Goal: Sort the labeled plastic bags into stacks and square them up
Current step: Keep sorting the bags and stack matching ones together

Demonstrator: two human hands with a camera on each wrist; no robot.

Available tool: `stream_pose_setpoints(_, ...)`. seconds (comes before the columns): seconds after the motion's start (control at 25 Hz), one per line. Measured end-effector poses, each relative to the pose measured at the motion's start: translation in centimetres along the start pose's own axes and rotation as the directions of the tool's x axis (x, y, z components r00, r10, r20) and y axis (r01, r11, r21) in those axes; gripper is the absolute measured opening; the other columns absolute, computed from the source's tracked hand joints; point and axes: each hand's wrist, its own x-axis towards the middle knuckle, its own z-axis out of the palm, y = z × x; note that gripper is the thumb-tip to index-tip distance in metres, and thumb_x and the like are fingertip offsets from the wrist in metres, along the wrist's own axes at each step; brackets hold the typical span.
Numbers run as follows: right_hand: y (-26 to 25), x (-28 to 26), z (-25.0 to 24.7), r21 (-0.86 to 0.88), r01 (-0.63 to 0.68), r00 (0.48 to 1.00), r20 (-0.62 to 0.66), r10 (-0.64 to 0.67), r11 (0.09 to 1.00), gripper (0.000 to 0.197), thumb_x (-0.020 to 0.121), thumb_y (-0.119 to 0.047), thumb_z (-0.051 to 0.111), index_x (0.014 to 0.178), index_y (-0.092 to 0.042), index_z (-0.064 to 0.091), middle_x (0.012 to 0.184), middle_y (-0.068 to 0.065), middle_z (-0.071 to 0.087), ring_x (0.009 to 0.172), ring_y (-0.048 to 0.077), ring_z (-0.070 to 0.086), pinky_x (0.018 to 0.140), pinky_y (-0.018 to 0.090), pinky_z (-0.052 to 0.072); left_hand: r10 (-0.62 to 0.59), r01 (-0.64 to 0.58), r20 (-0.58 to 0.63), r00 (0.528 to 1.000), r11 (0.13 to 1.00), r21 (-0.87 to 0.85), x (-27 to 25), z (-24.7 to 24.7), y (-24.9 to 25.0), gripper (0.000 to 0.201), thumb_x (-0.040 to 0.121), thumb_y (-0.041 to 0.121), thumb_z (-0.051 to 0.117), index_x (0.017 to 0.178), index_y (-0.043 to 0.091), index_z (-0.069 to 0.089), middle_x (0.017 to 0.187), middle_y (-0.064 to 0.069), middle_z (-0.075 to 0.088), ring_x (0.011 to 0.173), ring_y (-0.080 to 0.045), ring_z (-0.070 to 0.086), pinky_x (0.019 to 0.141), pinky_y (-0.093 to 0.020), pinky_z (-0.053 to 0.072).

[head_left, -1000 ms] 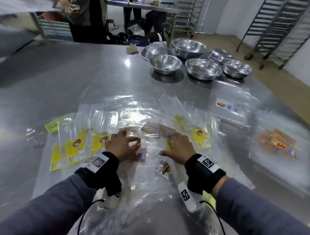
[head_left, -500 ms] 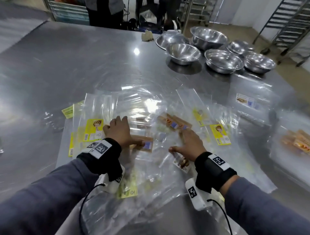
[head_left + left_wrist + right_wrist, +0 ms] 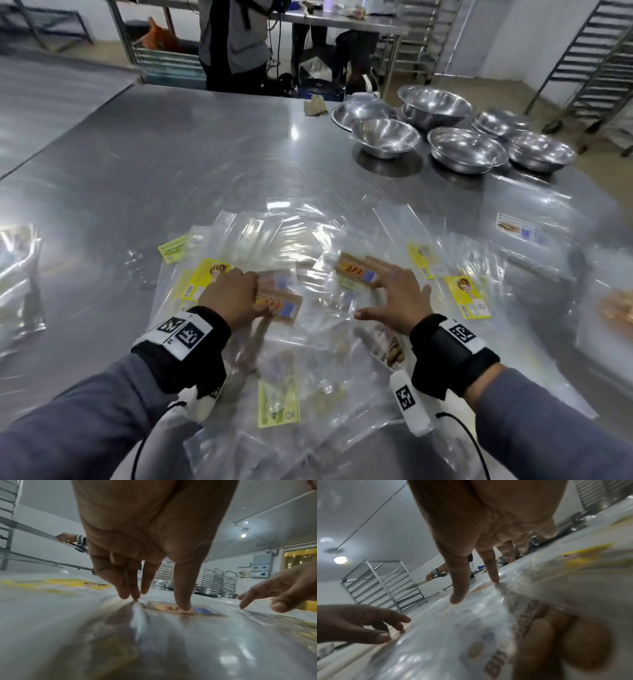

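Steel table (image 3: 171, 178); both hands press bags (image 3: 308, 342).

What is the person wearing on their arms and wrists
Both arms are in grey long sleeves. Each wrist carries a black strap, with a white square-code tag on the left strap and the right strap. White camera units hang under the wrists, trailing thin black cables. The hands are bare.

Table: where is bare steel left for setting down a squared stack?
Free: the table stretch beyond the bags, left of the bowls, and the left strip. Crowded: around the left hand and right hand.
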Motion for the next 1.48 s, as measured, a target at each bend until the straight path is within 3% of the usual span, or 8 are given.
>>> stream_pose_setpoints(0.36, -2.3, 1.5, 0.9, 0.002, 0.062, 0.994, 0.086, -0.062, 0.998, 0.079, 0.073, -0.047, 0.073, 0.137, -0.013, 0.040, 0.146, 0.012, 0.033, 0.132, 0.028, 0.034, 0.105, 0.030, 0.031, -0.155, 0.153, -0.012, 0.988, 0.983, -0.104, -0.2, 0.6, -2.1, 0.108, 0.055, 0.064, 0.077, 0.142, 0.021, 0.030, 0.136, -0.013, 0.041, 0.128, -0.032, 0.037, 0.104, -0.041, 0.035)
stream_pose_setpoints(0.64, -2.7, 1.1, -0.2, 0.022, 0.090, 0.994, 0.061, -0.091, 0.996, 0.057, 0.082, -0.031, 0.068, 0.135, -0.024, 0.050, 0.138, 0.007, 0.051, 0.122, 0.025, 0.051, 0.098, 0.028, 0.040, -0.251, 0.224, -0.022, 0.968, 0.899, -0.376, -1.8, 0.0, -3.5, 0.079, 0.061, 0.019, 0.087, 0.123, 0.003, 0.041, 0.119, -0.019, 0.045, 0.105, -0.034, 0.053, 0.084, -0.035, 0.041)
stream_pose_setpoints(0.72, -2.9, 0.9, -0.7, 0.025, 0.072, 0.997, 0.005, -0.073, 0.997, 0.041, 0.087, -0.025, 0.059, 0.128, -0.025, 0.058, 0.129, 0.006, 0.059, 0.116, 0.025, 0.056, 0.094, 0.028, 0.043, -0.309, 0.279, 0.028, 0.951, 0.811, -0.514, -2.0, -0.4, -4.2, 0.073, 0.063, 0.007, 0.084, 0.121, -0.002, 0.041, 0.108, -0.022, 0.056, 0.097, -0.034, 0.058, 0.076, -0.036, 0.045)
stream_pose_setpoints(0.88, -2.7, 0.8, -2.2, 0.155, 0.010, 0.997, -0.079, 0.002, 0.988, 0.030, 0.092, -0.022, 0.053, 0.119, -0.015, 0.064, 0.126, 0.008, 0.061, 0.114, 0.026, 0.056, 0.088, 0.026, 0.042, -0.219, 0.329, 0.268, 0.938, 0.322, -0.888, -3.0, -1.4, -5.2, 0.020, 0.087, -0.010, 0.054, 0.105, -0.003, 0.051, 0.064, -0.014, 0.065, 0.044, -0.016, 0.063, 0.042, -0.022, 0.051)
stream_pose_setpoints(1.08, -3.7, -0.3, -1.5, 0.454, 0.080, 0.986, -0.168, -0.003, 0.887, 0.024, 0.090, -0.013, 0.057, 0.109, -0.010, 0.070, 0.098, 0.002, 0.065, 0.075, 0.006, 0.055, 0.060, 0.012, 0.037, -0.114, 0.291, 0.272, 0.955, 0.210, -0.933, -4.1, -2.0, -5.5, 0.027, 0.090, -0.015, 0.038, 0.101, 0.000, 0.057, 0.056, -0.009, 0.064, 0.043, -0.014, 0.058, 0.047, -0.029, 0.057)
stream_pose_setpoints(1.2, -5.4, -1.6, -0.7, 0.454, 0.176, 0.981, -0.156, -0.117, 0.873, 0.025, 0.090, -0.015, 0.058, 0.113, -0.013, 0.068, 0.113, 0.006, 0.068, 0.103, 0.016, 0.060, 0.082, 0.021, 0.038, -0.050, 0.311, 0.307, 0.950, 0.109, -0.944, -4.7, -2.1, -5.3, 0.017, 0.097, 0.000, 0.040, 0.102, 0.001, 0.056, 0.071, -0.015, 0.069, 0.054, -0.023, 0.068, 0.047, -0.033, 0.057)
stream_pose_setpoints(1.36, -9.0, -3.7, 1.3, 0.283, 0.383, 0.907, 0.064, -0.416, 0.879, 0.043, 0.085, -0.024, 0.067, 0.127, -0.022, 0.058, 0.134, -0.003, 0.056, 0.126, 0.013, 0.048, 0.094, 0.016, 0.031, -0.011, 0.348, 0.348, 0.938, 0.027, -0.937, -3.9, -1.1, -3.6, 0.057, 0.087, 0.059, 0.047, 0.098, 0.006, 0.064, 0.090, -0.017, 0.066, 0.074, -0.031, 0.068, 0.062, -0.038, 0.057)
stream_pose_setpoints(1.48, -9.4, -4.2, 1.7, 0.339, 0.408, 0.847, 0.206, -0.490, 0.848, 0.074, 0.074, -0.034, 0.077, 0.139, -0.026, 0.043, 0.146, -0.006, 0.041, 0.134, 0.011, 0.037, 0.100, 0.017, 0.025, 0.034, 0.289, 0.293, 0.955, 0.091, -0.953, -4.0, -0.1, -2.6, 0.043, 0.067, 0.022, 0.079, 0.104, 0.003, 0.065, 0.093, -0.017, 0.066, 0.072, -0.019, 0.066, 0.060, -0.027, 0.055)
